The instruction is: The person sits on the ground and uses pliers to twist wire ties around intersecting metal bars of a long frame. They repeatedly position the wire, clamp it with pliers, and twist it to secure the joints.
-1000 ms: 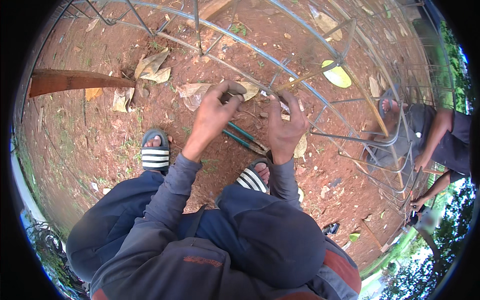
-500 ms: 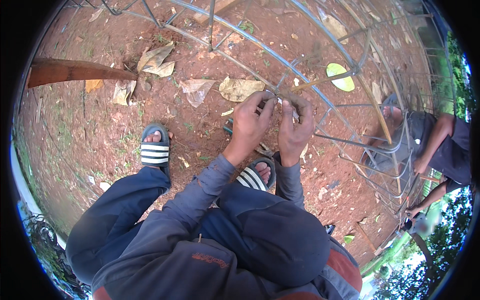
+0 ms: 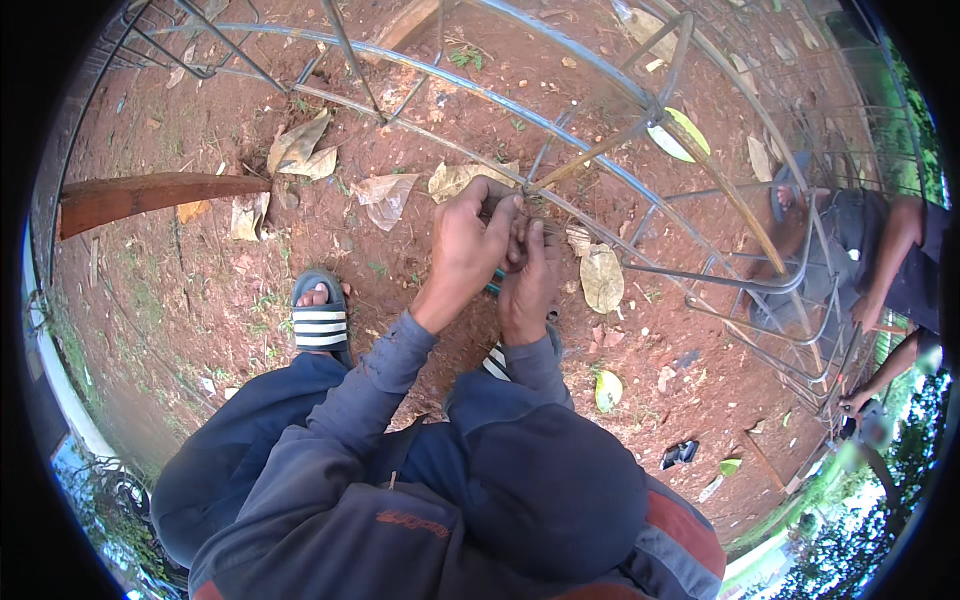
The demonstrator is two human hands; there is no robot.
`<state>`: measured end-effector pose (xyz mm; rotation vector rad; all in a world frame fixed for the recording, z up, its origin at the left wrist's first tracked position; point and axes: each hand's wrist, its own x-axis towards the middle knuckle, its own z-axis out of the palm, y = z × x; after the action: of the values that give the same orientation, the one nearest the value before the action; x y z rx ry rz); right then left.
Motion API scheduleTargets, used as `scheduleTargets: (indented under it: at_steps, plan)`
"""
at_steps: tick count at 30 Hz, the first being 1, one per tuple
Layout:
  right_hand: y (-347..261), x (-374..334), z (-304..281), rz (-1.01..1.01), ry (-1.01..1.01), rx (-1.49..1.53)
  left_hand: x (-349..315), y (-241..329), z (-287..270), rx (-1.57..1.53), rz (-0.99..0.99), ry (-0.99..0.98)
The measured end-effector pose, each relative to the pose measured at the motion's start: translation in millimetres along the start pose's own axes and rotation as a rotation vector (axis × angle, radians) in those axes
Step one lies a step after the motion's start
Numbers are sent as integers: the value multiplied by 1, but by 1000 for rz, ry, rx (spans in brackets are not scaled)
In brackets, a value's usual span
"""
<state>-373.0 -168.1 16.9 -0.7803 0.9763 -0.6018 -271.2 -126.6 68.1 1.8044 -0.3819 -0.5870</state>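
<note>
My left hand [image 3: 462, 245] is closed, its fingertips curled just under a joint of the steel rebar frame [image 3: 590, 150]. Close against it, my right hand [image 3: 530, 285] is closed too, thumb raised and fingers bent toward the left fingertips. What the fingers pinch is too small and hidden to name. The joint joins a long thin bar and a rusty cross bar just beyond my fingertips. A bit of a teal thing [image 3: 495, 281] shows between my wrists; most of it is hidden.
A wooden plank [image 3: 160, 200] juts in at the left. Dry leaves [image 3: 601, 278] lie on the reddish soil. At the right, another person's arm [image 3: 890, 262] reaches to the frame. A small black object [image 3: 680, 454] lies near my knee.
Both hands have shifted left and slightly down in the view and drawn closer together. The right hand has turned, its fingers now folded in toward the left. The view itself has shifted a little.
</note>
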Motion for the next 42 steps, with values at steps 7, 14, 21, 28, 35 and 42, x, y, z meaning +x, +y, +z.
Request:
scheduleTargets:
  at_steps: [7, 14, 21, 28, 35, 42]
  plan:
    - [21, 9, 17, 473, -221, 790, 7, 10, -14, 382, 365, -79]
    - [42, -9, -83, -563, -386, -1580, 15, -22, -68, 747, 359, -402]
    - [32, 20, -91, -444, -718, -1625, -27, -117, -42, 1126, 807, -708]
    - [-28, 12, -53, -66, -1125, -1499, -36, -74, -47, 836, 255, -963]
    - [-81, -37, -33, -868, -788, -1072, -59, -61, -113, -12, -629, -1146]
    - [-65, -34, -41, 108, -507, -524, -64, -64, -104, -834, -917, -1200]
